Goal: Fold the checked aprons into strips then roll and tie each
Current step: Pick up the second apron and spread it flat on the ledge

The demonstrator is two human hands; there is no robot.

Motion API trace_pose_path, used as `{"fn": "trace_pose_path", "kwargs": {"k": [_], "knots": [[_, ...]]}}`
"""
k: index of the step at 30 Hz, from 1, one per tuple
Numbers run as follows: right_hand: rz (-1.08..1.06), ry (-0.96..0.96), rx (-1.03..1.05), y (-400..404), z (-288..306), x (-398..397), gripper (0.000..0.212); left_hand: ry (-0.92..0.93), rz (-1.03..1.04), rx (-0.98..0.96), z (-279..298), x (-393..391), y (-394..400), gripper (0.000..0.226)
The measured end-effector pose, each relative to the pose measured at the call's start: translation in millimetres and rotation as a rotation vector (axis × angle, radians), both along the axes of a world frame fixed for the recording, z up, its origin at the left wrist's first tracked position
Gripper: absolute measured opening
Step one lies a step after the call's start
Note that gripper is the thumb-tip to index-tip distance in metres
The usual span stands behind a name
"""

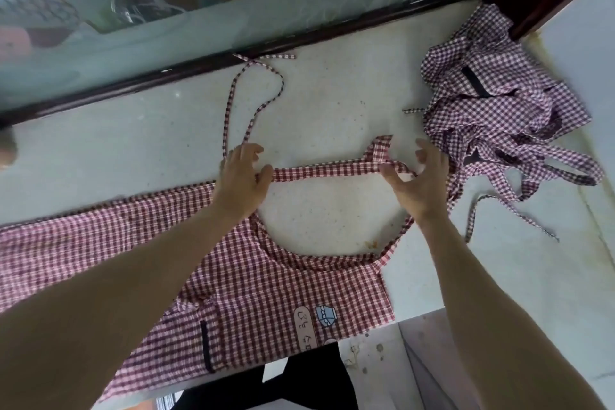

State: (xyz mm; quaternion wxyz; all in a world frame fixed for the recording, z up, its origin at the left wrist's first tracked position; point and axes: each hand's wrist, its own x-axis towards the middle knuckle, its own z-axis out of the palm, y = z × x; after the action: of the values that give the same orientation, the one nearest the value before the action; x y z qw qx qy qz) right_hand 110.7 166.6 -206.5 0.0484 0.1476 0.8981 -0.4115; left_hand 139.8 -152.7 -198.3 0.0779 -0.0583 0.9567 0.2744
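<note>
A red-and-white checked apron (253, 283) lies spread flat on the pale speckled worktop (332, 103), filling the 6 to 9 o'clock part of the view, with its lower edge hanging over the near edge of the worktop. A printed patch (314, 323) with small drawings sits on its front near 6 o'clock, and a dark strip (205, 344) marks the cloth toward 7 o'clock.

The neck strap (327, 170) is stretched straight across the centre, between the two hands. The left hand (244, 180) pinches the strap's left end between thumb and fingers, a narrow grip. The right hand (419, 180) pinches the right end between thumb and forefinger, its other fingers spread wide and lifted.

A thin checked tie (256, 100) runs from the left hand toward 12 o'clock, loops, and crosses itself against the dark window frame (199, 68).

At 2 o'clock, a heap of more checked aprons (499, 116) lies crumpled, with its ties trailing toward 4 o'clock. It lies just beside the right hand.
</note>
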Motion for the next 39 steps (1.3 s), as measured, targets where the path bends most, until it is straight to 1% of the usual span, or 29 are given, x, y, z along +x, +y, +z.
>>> {"fn": "trace_pose_path", "kwargs": {"k": [2,3,4,6,9,12,14,15,17,19,21,23,24,26,28,30,31,33,36,37,39], "knots": [[0.024,0.332,0.139,-23,-2,21,0.055,0.072,0.017,-0.031,-1,21,1,0.034],[0.076,0.433,0.156,-38,-3,35,0.045,0.092,0.025,-0.05,-3,33,0,0.032],[0.15,0.467,0.152,-54,-5,50,0.036,0.1,0.047,-0.083,-5,45,0,0.03],[0.348,0.394,0.12,-90,-7,85,0.026,0.055,0.139,-0.148,-6,71,0,0.027],[0.68,0.171,0.076,-134,-10,126,0.023,-0.058,0.281,-0.185,-11,107,-7,0.034],[0.98,0.049,0.065,-162,-15,140,0.035,-0.208,0.322,-0.253,-18,132,-21,0.049],[1.148,0.026,0.155,-171,-21,139,0.042,-0.238,0.275,-0.249,-20,141,-27,0.053],[1.188,0.033,0.208,-174,-22,139,0.043,-0.242,0.25,-0.238,-19,146,-32,0.054],[1.193,0.093,0.292,-169,-26,137,0.042,-0.247,0.206,-0.206,-18,146,-37,0.057],[1.193,0.142,0.378,-161,-27,138,0.043,-0.224,0.172,-0.127,-17,146,-45,0.058],[1.164,0.144,0.45,-154,-26,142,0.046,-0.142,0.117,-0.052,-15,153,-56,0.049],[1.086,0.133,0.514,-151,-22,146,0.046,-0.046,0.064,-0.067,-15,166,-71,0.029],[1.039,0.121,0.56,-155,-19,148,0.045,-0.012,0.072,-0.072,-15,176,-81,0.023],[0.934,0.091,0.613,-171,-11,154,0.042,0.024,0.112,-0.022,-14,197,-99,0.019],[0.884,0.088,0.566,-188,-1,163,0.041,0.0,0.164,0.034,-12,217,-111,0.019],[0.984,0.098,0.423,-207,9,183,0.038,-0.068,0.18,0.066,-10,240,-122,0.019],[1.059,0.069,0.344,-212,13,191,0.037,-0.082,0.175,0.07,-11,247,-124,0.019],[1.197,0.037,0.285,-226,19,219,0.035,-0.079,0.182,0.051,-11,267,-136,0.019],[1.334,0.093,0.348,-232,13,252,0.036,-0.039,0.292,-0.01,-14,281,-150,0.021],[1.341,0.093,0.388,-232,9,259,0.041,-0.018,0.299,-0.008,-14,283,-154,0.023],[1.297,0.061,0.477,-231,3,268,0.058,0.008,0.209,0.035,-13,286,-158,0.024]]}}
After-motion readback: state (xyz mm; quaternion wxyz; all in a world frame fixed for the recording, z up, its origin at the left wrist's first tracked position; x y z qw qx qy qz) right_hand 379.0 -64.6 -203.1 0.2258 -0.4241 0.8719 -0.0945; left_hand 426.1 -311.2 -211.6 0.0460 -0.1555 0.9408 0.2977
